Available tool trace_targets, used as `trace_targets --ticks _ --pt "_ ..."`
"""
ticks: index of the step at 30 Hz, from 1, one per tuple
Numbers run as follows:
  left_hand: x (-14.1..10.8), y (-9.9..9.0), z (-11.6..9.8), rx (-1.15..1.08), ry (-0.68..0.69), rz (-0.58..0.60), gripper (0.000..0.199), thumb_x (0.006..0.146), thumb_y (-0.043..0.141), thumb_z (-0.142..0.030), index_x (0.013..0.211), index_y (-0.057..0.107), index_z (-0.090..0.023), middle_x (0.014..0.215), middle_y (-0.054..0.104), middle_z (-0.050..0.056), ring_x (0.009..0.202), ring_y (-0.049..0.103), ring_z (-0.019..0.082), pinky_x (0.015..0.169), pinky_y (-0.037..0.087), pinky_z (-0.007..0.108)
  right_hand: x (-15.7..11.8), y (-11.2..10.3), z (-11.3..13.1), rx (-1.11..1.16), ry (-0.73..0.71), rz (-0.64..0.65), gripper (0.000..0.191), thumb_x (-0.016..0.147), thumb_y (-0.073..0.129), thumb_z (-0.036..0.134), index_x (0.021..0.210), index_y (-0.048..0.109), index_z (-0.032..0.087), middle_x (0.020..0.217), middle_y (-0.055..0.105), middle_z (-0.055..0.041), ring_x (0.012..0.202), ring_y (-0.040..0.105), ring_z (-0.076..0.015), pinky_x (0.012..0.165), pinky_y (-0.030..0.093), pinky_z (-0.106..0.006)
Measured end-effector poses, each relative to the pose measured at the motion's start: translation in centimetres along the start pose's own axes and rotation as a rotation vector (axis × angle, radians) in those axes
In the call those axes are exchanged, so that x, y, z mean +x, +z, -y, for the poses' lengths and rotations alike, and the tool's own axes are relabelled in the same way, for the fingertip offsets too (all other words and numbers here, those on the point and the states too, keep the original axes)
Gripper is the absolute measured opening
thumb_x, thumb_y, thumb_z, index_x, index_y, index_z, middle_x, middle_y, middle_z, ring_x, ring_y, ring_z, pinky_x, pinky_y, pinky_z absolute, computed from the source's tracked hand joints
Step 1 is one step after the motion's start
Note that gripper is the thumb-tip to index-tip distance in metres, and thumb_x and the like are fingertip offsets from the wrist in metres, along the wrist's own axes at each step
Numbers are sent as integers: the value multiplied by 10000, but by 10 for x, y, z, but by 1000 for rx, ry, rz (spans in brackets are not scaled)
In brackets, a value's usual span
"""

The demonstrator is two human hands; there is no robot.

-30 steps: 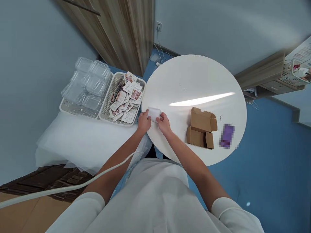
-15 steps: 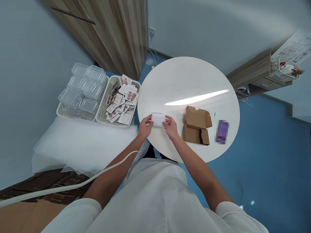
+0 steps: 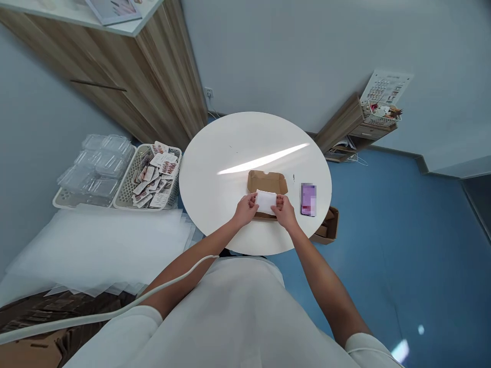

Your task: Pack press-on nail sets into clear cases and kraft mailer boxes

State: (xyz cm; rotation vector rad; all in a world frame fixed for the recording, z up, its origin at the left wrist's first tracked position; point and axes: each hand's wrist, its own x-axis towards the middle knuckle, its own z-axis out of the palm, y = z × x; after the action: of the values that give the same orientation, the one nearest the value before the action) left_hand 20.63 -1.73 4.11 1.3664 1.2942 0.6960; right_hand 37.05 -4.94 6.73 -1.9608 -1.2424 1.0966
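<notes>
White packet (image 3: 266, 202) (both hands (image 3: 266, 209))

A framed picture (image 3: 115, 10) lies on the wood-grain cabinet (image 3: 130, 76). Below, one basket (image 3: 125, 197) holds printed cards (image 3: 166, 167); its neighbour (image 3: 62, 200) holds stacked clear plastic cases (image 3: 88, 171). A purple object (image 3: 308, 199) (its surface is pixelated) lies on the round white table (image 3: 245, 138). A smaller basket (image 3: 378, 121) tops the shelf unit (image 3: 341, 120).

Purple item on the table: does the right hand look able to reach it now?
Probably yes: nothing stands between the right hand and the purple item, though that hand is holding the white packet.
</notes>
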Motion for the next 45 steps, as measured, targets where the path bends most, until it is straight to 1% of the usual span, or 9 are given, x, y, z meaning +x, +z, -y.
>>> trace_targets --ticks 5,11,20,26,28,31,34,39,45 --pt "-5 28 9 261 -62 49 533 681 555 -167 1202 443 -149 1042 536 98 802 552 159 759 461 325 2 -1 -28 -270 -14 73 368 720 483 162 1079 428 222 974 577 -31 831 562 -166 725 414 -305" --pt "-17 37 26 513 -84 169 549 677 547 -191 1202 412 -106 1095 527 149 974 535 245 828 428 375 -7 13 -52 -385 -102 175 455 725 470 107 1168 391 173 1136 500 -89 1013 495 -182 802 380 -279" --pt "-37 36 31 762 187 257 494 704 467 -126 1197 440 -145 1248 426 155 1150 418 268 938 363 398 -5 20 -60 -547 -165 162 392 768 437 85 1153 452 159 1093 465 -121 933 524 -207 758 391 -297" --pt "-50 38 38 850 251 314 489 774 474 -327 1222 439 -135 1317 369 160 1211 342 299 996 284 426 -15 18 -57 -618 -269 215 388 783 425 109 1168 458 150 1051 506 -126 935 512 -215 772 399 -299" --pt "-54 38 39 843 270 296 497 777 476 -356 1214 451 -122 1330 359 168 1218 333 308 1000 272 427 -16 10 -54 -567 -361 185 365 788 427 142 1149 481 160 1057 509 -115 952 500 -206 799 398 -297" --pt "-60 37 40 814 285 279 513 781 472 -381 1223 447 -121 1343 352 165 1233 313 312 1005 262 429 -5 -11 -51 -418 -421 -58 370 807 403 202 1170 469 176 1130 482 -109 1044 444 -204 884 362 -324" --pt "-62 37 41 804 278 270 521 780 471 -392 1236 436 -142 1351 354 141 1258 274 304 1018 248 429 20 -33 -51 -197 -221 -271 497 769 471 342 1226 407 159 1198 451 -130 1078 422 -215 884 359 -352" --pt "-63 38 40 783 315 249 529 792 453 -392 1233 435 -102 1362 331 164 1290 207 306 1045 204 434 56 -51 -52 184 198 21 514 734 412 582 974 576 157 958 601 -89 825 532 -178 681 409 -278" --pt "-51 21 29 677 354 229 550 812 426 -423 1278 372 -137 1373 321 139 1289 230 265 1042 221 427 74 -43 -54 300 228 69 507 720 386 635 864 589 193 764 577 -37 576 452 -130 500 345 -251"
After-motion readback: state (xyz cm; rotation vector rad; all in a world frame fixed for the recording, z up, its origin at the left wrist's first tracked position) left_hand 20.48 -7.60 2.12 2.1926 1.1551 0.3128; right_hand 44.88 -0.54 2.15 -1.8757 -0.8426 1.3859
